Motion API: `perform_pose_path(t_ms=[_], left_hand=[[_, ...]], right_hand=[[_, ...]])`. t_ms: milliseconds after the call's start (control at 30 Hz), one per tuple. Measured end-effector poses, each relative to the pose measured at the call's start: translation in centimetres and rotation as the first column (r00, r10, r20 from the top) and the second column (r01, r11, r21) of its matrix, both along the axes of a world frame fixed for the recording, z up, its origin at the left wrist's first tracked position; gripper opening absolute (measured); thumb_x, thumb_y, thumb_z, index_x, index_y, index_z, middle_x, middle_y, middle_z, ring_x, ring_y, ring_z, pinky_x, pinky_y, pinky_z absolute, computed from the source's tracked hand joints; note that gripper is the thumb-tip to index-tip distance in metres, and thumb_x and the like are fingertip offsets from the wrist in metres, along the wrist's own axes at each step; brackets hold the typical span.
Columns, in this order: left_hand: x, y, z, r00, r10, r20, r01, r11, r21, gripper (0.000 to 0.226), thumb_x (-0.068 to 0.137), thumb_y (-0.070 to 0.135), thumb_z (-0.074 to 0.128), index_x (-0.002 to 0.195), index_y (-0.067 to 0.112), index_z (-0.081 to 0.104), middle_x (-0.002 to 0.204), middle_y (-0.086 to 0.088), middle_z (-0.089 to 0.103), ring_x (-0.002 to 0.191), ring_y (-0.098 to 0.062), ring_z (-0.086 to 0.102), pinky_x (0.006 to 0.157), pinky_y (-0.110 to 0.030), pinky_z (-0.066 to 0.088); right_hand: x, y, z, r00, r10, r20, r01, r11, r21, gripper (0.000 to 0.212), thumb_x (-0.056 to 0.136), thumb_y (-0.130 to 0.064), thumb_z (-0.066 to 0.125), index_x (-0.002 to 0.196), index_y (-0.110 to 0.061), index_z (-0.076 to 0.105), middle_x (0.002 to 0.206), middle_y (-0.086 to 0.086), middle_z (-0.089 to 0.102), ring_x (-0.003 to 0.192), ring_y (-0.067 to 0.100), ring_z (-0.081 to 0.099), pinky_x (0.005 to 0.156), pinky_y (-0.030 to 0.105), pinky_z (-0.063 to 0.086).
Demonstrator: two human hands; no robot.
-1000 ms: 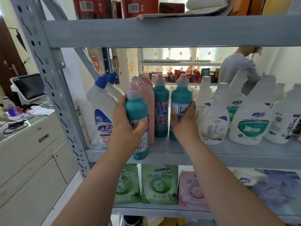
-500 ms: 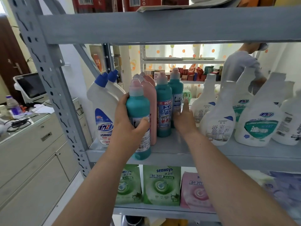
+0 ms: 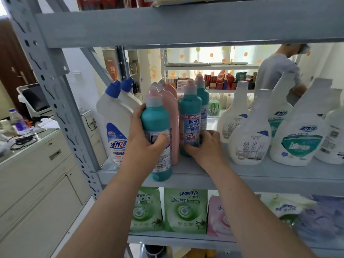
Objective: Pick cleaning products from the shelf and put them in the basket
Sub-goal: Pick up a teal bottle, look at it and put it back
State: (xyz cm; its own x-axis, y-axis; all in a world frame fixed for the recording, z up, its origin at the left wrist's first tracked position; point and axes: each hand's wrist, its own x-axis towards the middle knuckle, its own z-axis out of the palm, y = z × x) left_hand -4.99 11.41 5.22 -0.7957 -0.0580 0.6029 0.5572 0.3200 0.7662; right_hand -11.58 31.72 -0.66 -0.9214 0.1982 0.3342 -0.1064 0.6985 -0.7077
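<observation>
My left hand (image 3: 147,140) grips a teal bottle with a pink cap (image 3: 157,125) at the front edge of the grey shelf (image 3: 260,175). My right hand (image 3: 204,146) wraps its fingers around the lower part of a second teal bottle (image 3: 189,116) standing further in. A third teal bottle (image 3: 202,95) stands behind it. Pink bottles (image 3: 171,112) stand between the two held ones. No basket is in view.
Two white bottles with blue caps (image 3: 115,116) stand at the left by the shelf's upright post (image 3: 54,86). White spray bottles (image 3: 249,131) fill the right side. Refill pouches (image 3: 184,209) lie on the shelf below. A cabinet (image 3: 37,174) stands left. A person (image 3: 275,75) stands behind the shelves.
My right hand let go of the rear teal bottle, dropped lower and closed around the nearer teal bottle. My left hand kept hold of its bottle.
</observation>
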Motion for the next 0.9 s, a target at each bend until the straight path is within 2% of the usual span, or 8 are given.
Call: perform_pose_path(t_ms=[133, 300, 400, 467, 600, 733, 833, 900], left_hand=[[-0.2, 0.0, -0.7, 1.000, 0.002, 0.030, -0.003, 1.000, 0.029, 0.072, 0.085, 0.030, 0.067, 0.141, 0.055, 0.029, 0.122, 0.015, 0.061, 0.101, 0.002, 0.066, 0.075, -0.011, 0.054], [0.0, 0.0, -2.4, 0.994, -0.009, 0.106, -0.003, 0.994, 0.110, 0.076, 0.072, 0.045, 0.073, 0.136, 0.050, 0.033, 0.118, 0.021, 0.065, 0.100, 0.007, 0.068, 0.074, -0.008, 0.053], [0.5, -0.2, -5.4, 0.989, -0.047, 0.143, 0.035, 0.996, 0.082, 0.087, 0.076, 0.016, 0.086, 0.137, 0.051, 0.035, 0.133, 0.008, 0.061, 0.117, -0.004, 0.064, 0.099, -0.032, 0.056], [1.0, -0.4, -6.7, 0.989, -0.038, 0.145, 0.032, 0.999, 0.041, 0.095, 0.075, 0.010, 0.088, 0.144, 0.047, 0.035, 0.140, 0.000, 0.055, 0.125, -0.013, 0.060, 0.104, -0.037, 0.054], [2.3, -0.6, -7.0, 0.982, -0.040, 0.182, 0.019, 0.993, 0.113, 0.087, 0.077, 0.011, 0.088, 0.139, 0.043, 0.035, 0.129, 0.012, 0.062, 0.109, 0.004, 0.065, 0.082, -0.010, 0.054], [6.1, -1.3, -7.6, 0.954, -0.119, 0.277, 0.068, 0.980, 0.186, 0.062, 0.080, 0.018, 0.085, 0.122, 0.038, 0.044, 0.111, 0.023, 0.068, 0.102, 0.003, 0.069, 0.080, -0.018, 0.059], [10.9, -1.9, -8.8, 0.887, -0.307, 0.345, 0.188, 0.922, 0.337, 0.049, 0.077, 0.021, 0.071, 0.112, 0.052, 0.058, 0.109, 0.018, 0.072, 0.099, -0.004, 0.071, 0.076, -0.022, 0.060], [14.0, -2.1, -9.7, 0.799, -0.465, 0.380, 0.236, 0.825, 0.513, 0.051, 0.069, 0.014, 0.058, 0.108, 0.046, 0.067, 0.100, 0.004, 0.075, 0.093, -0.016, 0.073, 0.073, -0.030, 0.060]], right_hand=[[0.6, 0.9, -0.3, 0.996, -0.094, -0.004, 0.093, 0.989, -0.112, 0.061, 0.070, -0.055, 0.083, 0.106, -0.023, 0.046, 0.101, -0.008, 0.046, 0.083, 0.004, 0.050, 0.060, 0.020, 0.037], [1.4, 1.2, 0.6, 0.995, -0.081, 0.055, 0.089, 0.983, -0.159, 0.063, 0.079, -0.051, 0.082, 0.114, -0.011, 0.048, 0.110, 0.007, 0.061, 0.095, 0.024, 0.061, 0.073, 0.034, 0.049], [3.2, 1.1, 0.0, 0.993, -0.099, 0.061, 0.098, 0.995, 0.033, 0.059, 0.086, -0.053, 0.074, 0.120, -0.010, 0.053, 0.114, 0.010, 0.063, 0.100, 0.030, 0.064, 0.078, 0.037, 0.053], [5.1, 0.7, -0.9, 0.996, -0.088, 0.027, 0.081, 0.977, 0.196, 0.053, 0.090, -0.053, 0.066, 0.124, -0.013, 0.055, 0.115, 0.010, 0.064, 0.101, 0.031, 0.063, 0.077, 0.034, 0.050], [9.4, -0.7, -2.5, 0.999, 0.040, -0.032, -0.024, 0.919, 0.394, 0.048, 0.099, -0.047, 0.057, 0.134, -0.014, 0.059, 0.128, 0.008, 0.064, 0.112, 0.026, 0.059, 0.092, 0.034, 0.046], [14.7, -2.7, -1.9, 0.952, 0.307, 0.003, -0.306, 0.950, -0.068, 0.045, 0.099, -0.052, 0.057, 0.143, -0.041, 0.053, 0.144, -0.013, 0.055, 0.124, 0.000, 0.052, 0.102, 0.022, 0.042], [19.0, -4.9, -1.0, 0.866, 0.500, 0.010, -0.431, 0.756, -0.492, 0.029, 0.094, -0.055, 0.056, 0.119, -0.070, 0.057, 0.128, -0.031, 0.065, 0.119, -0.009, 0.060, 0.090, 0.013, 0.053], [21.5, -6.0, -1.3, 0.828, 0.561, -0.005, -0.450, 0.659, -0.603, 0.028, 0.096, -0.047, 0.058, 0.115, -0.067, 0.061, 0.120, -0.029, 0.069, 0.112, -0.007, 0.064, 0.082, 0.008, 0.052]])
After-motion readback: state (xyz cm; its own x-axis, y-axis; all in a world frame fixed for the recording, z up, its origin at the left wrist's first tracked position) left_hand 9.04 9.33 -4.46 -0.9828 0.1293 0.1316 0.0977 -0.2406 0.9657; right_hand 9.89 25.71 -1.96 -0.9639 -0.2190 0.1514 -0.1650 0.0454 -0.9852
